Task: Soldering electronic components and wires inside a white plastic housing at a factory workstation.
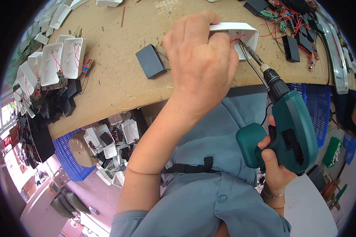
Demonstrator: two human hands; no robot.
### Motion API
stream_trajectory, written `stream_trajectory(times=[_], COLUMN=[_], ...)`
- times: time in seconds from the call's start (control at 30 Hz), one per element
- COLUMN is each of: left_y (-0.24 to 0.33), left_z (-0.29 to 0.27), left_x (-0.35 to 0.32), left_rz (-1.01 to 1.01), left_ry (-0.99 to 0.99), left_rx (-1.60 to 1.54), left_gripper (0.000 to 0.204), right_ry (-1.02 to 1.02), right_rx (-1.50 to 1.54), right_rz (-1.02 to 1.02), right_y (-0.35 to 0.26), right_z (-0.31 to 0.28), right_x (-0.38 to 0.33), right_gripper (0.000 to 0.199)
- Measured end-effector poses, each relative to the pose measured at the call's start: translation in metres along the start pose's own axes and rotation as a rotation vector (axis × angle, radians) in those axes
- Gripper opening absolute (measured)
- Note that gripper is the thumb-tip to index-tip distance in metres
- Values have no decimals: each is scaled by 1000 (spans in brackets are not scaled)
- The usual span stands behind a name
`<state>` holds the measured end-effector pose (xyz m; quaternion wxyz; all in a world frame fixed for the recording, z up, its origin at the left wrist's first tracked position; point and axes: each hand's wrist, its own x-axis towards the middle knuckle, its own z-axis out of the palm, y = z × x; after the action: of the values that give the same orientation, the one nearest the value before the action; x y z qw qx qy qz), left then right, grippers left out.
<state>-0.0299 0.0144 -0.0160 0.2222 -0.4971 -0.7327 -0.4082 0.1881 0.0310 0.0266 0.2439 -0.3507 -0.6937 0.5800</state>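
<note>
My left hand [203, 59] is closed around a white plastic housing [247, 33] near the table's front edge; most of the housing is behind the hand. A short red wire [237, 38] sticks out inside its open side. My right hand [275, 166] is wrapped round the handle of a green soldering gun [294, 122], a finger at its trigger. The gun's dark tip and thin bent metal feed tube reach into the housing beside the red wire. Whether the tip touches anything inside, I cannot tell. Left of my left hand lies a dark grey rectangular box [151, 61] with a thin black wire.
White housings with red wires [63, 59] and dark boxes crowd the table's left. At the right lies a tangle of red wires, circuit boards and black boxes [290, 47]. Below the table, blue baskets [73, 154] stand left and right; more white housings [110, 148] are down left.
</note>
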Motion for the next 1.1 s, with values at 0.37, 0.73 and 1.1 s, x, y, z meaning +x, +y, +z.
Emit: stream_trajectory(times=[0.37, 0.73, 1.1], left_y=[-1, 2, -2], left_z=[1, -4, -9], left_x=[0, 3, -7], left_rz=[3, 64, 201], left_ry=[1, 38, 39], left_rx=[-7, 62, 77], left_gripper=[11, 11, 14], right_ry=[35, 88, 160], right_rx=[63, 104, 88], right_rz=[-6, -192, -198], right_y=[1, 7, 9], right_z=[-1, -13, -16], right_x=[-5, -8, -8], right_gripper=[59, 65, 66])
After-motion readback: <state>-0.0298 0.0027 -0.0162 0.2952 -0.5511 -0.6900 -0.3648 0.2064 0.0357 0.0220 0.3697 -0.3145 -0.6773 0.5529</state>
